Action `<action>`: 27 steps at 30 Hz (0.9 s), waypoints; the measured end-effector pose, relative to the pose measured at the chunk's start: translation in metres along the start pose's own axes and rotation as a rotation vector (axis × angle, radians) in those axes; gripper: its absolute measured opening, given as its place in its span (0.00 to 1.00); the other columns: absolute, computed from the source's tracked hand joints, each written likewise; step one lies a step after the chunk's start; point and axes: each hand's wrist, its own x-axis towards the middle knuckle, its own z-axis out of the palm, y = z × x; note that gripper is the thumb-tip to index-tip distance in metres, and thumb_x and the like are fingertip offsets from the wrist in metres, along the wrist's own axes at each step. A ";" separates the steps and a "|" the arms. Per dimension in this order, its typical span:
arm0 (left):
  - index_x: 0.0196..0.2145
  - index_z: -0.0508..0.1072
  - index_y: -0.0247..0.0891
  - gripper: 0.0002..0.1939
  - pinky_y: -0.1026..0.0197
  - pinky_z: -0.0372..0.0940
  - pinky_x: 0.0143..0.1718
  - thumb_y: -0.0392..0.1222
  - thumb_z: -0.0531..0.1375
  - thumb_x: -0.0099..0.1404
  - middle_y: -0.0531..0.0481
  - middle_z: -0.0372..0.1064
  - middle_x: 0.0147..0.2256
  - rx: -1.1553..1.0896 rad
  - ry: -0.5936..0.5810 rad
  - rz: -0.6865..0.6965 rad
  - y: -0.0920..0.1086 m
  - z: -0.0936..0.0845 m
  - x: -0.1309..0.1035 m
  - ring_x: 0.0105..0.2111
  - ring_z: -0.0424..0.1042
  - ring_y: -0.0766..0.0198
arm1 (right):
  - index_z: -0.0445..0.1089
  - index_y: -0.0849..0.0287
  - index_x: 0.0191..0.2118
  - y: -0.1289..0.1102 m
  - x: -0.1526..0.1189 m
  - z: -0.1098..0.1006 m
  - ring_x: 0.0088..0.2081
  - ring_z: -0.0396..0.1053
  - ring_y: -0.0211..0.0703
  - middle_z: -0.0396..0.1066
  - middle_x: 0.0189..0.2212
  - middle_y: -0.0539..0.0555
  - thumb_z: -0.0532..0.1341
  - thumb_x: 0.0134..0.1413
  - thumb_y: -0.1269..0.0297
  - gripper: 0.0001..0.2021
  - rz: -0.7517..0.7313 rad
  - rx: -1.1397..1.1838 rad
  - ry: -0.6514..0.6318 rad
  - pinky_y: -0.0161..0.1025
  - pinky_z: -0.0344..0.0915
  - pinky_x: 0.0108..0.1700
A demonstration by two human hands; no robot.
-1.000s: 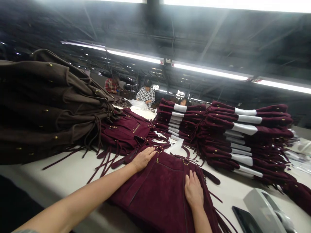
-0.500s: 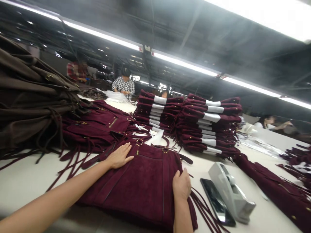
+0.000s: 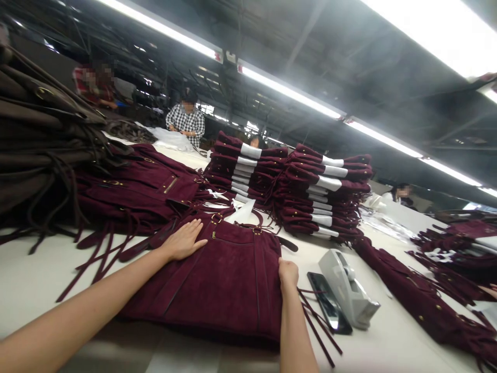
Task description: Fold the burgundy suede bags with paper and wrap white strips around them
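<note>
A burgundy suede bag (image 3: 217,280) lies flat at the front of the pale table, its brass buckles and handle pointing away from me. My left hand (image 3: 183,240) rests on the bag's upper left part, palm down with the fingers stretched out. At the bag's right edge, my right hand (image 3: 288,273) has its fingers curled closed around the side of the bag. Thin burgundy cords trail out beside the right wrist. Behind the handle sits a piece of white paper (image 3: 241,212).
Banded burgundy stacks (image 3: 248,168) stand behind. Dark brown bags (image 3: 34,134) pile up at left, beside another burgundy bag (image 3: 143,181). A phone (image 3: 329,303) and a grey tape dispenser (image 3: 347,290) lie at right. A person in a checked shirt (image 3: 185,123) stands farther back.
The view has shifted, so most things appear farther left. My right hand has closed on the bag's right edge and the bag's right side has drawn in. My left hand stays flat on it.
</note>
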 end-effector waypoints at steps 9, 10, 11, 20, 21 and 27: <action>0.64 0.56 0.22 0.42 0.48 0.44 0.66 0.61 0.42 0.66 0.33 0.45 0.66 0.003 -0.034 0.016 0.002 -0.008 -0.002 0.67 0.45 0.49 | 0.74 0.63 0.36 0.002 -0.045 -0.017 0.49 0.65 0.58 0.68 0.43 0.65 0.51 0.48 0.80 0.16 -0.320 -0.101 0.138 0.49 0.61 0.51; 0.64 0.56 0.21 0.42 0.47 0.44 0.66 0.61 0.42 0.66 0.32 0.45 0.66 0.003 -0.039 0.017 0.002 -0.008 -0.002 0.67 0.45 0.48 | 0.75 0.62 0.34 0.006 -0.048 -0.020 0.47 0.66 0.57 0.69 0.41 0.64 0.51 0.46 0.81 0.17 -0.375 -0.105 0.110 0.48 0.62 0.51; 0.63 0.56 0.20 0.42 0.47 0.44 0.66 0.61 0.42 0.66 0.32 0.45 0.66 0.002 -0.044 0.019 0.001 -0.008 -0.001 0.67 0.45 0.47 | 0.76 0.61 0.35 0.012 -0.051 -0.023 0.47 0.67 0.55 0.70 0.40 0.63 0.50 0.46 0.81 0.18 -0.428 -0.104 0.082 0.47 0.62 0.51; 0.62 0.57 0.19 0.42 0.47 0.43 0.66 0.59 0.44 0.65 0.30 0.45 0.66 -0.015 -0.049 0.031 0.002 -0.006 0.003 0.67 0.45 0.47 | 0.69 0.70 0.54 0.057 -0.053 -0.031 0.59 0.63 0.46 0.65 0.57 0.63 0.47 0.51 0.76 0.26 -0.624 0.096 -0.154 0.44 0.56 0.63; 0.62 0.58 0.20 0.41 0.47 0.43 0.66 0.59 0.44 0.65 0.30 0.46 0.65 -0.017 -0.040 0.033 0.002 -0.007 0.003 0.67 0.45 0.47 | 0.69 0.70 0.54 0.058 -0.053 -0.032 0.59 0.63 0.45 0.65 0.57 0.63 0.47 0.52 0.75 0.25 -0.619 0.135 -0.160 0.44 0.56 0.64; 0.50 0.73 0.34 0.31 0.43 0.46 0.65 0.57 0.42 0.68 0.39 0.62 0.60 -0.061 0.067 0.075 0.029 -0.028 -0.004 0.62 0.57 0.49 | 0.75 0.62 0.47 0.057 -0.062 -0.047 0.54 0.68 0.44 0.72 0.50 0.58 0.49 0.54 0.69 0.21 -0.560 0.392 -0.108 0.46 0.58 0.62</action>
